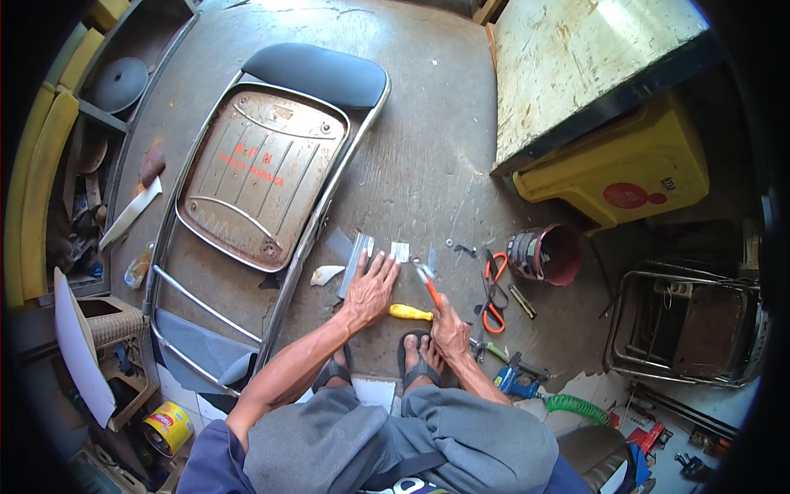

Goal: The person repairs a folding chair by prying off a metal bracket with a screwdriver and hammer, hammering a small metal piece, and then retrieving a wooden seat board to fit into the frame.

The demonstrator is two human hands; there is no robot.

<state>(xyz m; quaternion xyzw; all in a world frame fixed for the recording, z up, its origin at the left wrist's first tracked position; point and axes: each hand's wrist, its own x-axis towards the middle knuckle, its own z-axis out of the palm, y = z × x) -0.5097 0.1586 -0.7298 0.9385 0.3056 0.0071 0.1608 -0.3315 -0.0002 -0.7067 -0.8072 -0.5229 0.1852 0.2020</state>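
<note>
My left hand (368,292) lies palm down on the floor with its fingers a bit spread, not pinching anything that I can see. A shiny grey strip (354,267) is by my left thumb and partly under that hand, and a small pale square piece (400,250) is just past my left fingertips. My right hand (449,331) is curled tight around a red-handled tool (431,287), and its tip points at the floor near my left fingers. A yellow handle (410,313) lies between my hands, and scissors (494,294) are to the right of my right fingers. I think I am working on the little flat bits. The next move seems to need a steady left hand, kept clear of the tool.
</note>
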